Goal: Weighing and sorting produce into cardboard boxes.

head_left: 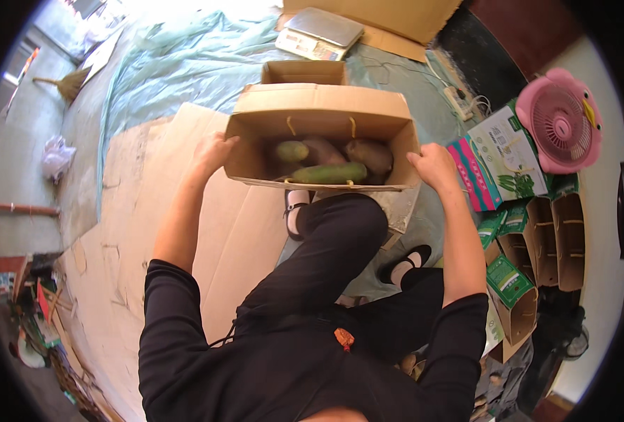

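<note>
An open brown cardboard box (319, 100) with cord handles is held in front of me, its opening facing up toward me. My left hand (215, 152) is closed on its left end, and my right hand (433, 166) grips the right end. Inside lie a long green cucumber-like vegetable (329, 174) along the near wall, a shorter pale green vegetable (292, 151) at the left, and reddish-brown tubers (372, 156) toward the right. The near wall partly covers the contents. The box's underside is hidden, so I cannot tell whether it rests on anything.
Just beyond stands another open box (303, 72). A scale (324, 28) sits farther back on blue plastic sheeting (192, 60). Flattened cardboard (157, 211) covers the floor at left. To the right are a pink fan (560, 125), a power strip (457, 102) and several open cartons (569, 239).
</note>
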The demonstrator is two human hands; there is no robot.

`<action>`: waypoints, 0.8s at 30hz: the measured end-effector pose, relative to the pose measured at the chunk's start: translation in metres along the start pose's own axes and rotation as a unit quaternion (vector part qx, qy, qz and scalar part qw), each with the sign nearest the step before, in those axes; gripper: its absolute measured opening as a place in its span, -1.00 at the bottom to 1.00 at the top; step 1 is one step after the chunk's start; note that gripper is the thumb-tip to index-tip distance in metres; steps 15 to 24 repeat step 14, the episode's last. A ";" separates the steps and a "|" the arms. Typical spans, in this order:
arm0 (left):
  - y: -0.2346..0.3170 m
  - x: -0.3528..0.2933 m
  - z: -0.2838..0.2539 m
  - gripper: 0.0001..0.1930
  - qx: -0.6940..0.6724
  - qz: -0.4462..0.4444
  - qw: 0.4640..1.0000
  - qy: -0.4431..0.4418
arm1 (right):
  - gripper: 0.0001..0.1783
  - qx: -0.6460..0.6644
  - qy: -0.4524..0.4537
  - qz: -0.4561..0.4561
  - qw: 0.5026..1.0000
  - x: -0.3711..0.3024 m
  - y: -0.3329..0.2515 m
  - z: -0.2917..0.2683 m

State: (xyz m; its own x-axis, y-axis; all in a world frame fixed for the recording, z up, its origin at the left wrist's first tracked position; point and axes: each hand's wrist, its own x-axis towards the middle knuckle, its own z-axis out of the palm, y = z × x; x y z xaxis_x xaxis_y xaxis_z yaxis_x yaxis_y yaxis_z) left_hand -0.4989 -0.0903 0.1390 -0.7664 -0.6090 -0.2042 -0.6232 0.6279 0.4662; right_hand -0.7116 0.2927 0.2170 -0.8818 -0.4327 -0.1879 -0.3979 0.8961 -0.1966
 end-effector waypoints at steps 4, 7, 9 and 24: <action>-0.105 -0.051 -0.027 -0.57 0.033 -0.023 0.995 0.095 | -0.61 -0.044 -0.003 -0.121 0.992 0.016 -0.084 0.026; -0.161 -0.103 -0.031 -0.57 0.019 -0.063 0.986 0.153 | -0.60 -0.093 -0.061 -0.174 0.978 0.012 -0.147 0.050; -0.195 -0.143 -0.033 -0.57 0.005 -0.113 0.977 0.179 | -0.60 -0.101 -0.070 -0.224 0.967 0.006 -0.184 0.072; -0.257 -0.263 -0.020 -0.52 0.015 -0.171 0.950 0.263 | -0.57 -0.132 -0.142 -0.309 0.931 -0.018 -0.278 0.129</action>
